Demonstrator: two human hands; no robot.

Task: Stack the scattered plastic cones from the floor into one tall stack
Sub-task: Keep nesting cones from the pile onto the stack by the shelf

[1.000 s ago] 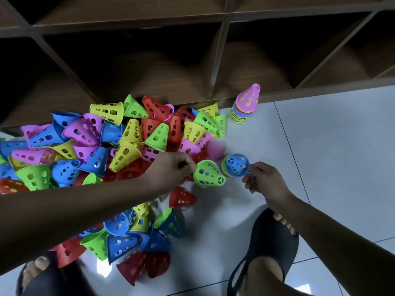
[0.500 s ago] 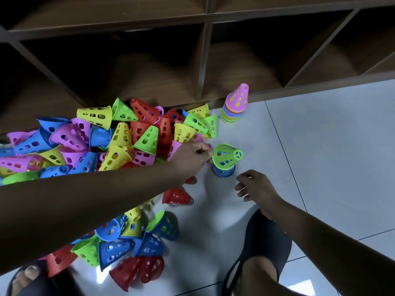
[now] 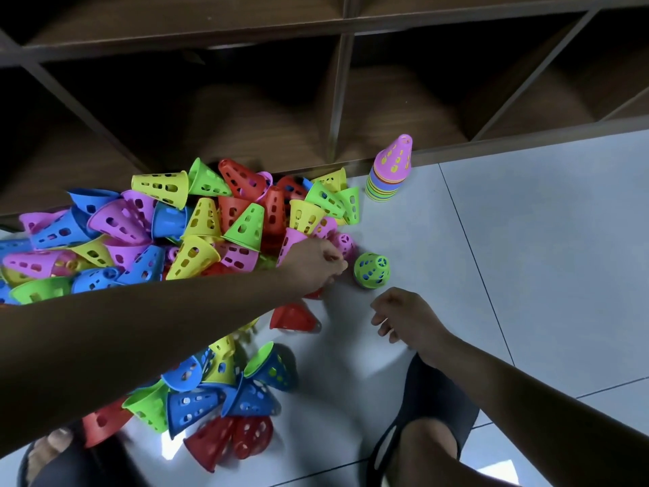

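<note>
A big heap of perforated plastic cones [image 3: 196,237] in pink, blue, yellow, green and red covers the floor at left. More cones [image 3: 217,398] lie near my feet. A short stack topped by a pink cone [image 3: 389,174] stands by the shelf base. A green cone [image 3: 371,270] sits nested over a blue one, upright on the tile. My left hand [image 3: 316,265] is just left of it, fingers curled and pinching the rim of a blurred pink cone [image 3: 343,242]. My right hand [image 3: 404,318] hovers below the green cone, loosely curled and holding nothing.
A dark wooden shelf unit [image 3: 337,110] with open compartments runs along the back. The pale tiled floor [image 3: 526,258] spreads to the right. My feet in black slippers show at bottom left [image 3: 45,458] and bottom centre [image 3: 421,434]. A lone red cone [image 3: 293,318] lies under my left forearm.
My left hand set the green cone over the blue one, let go and shifted left to the pink cone. My right hand released the blue cone and drew back toward me.
</note>
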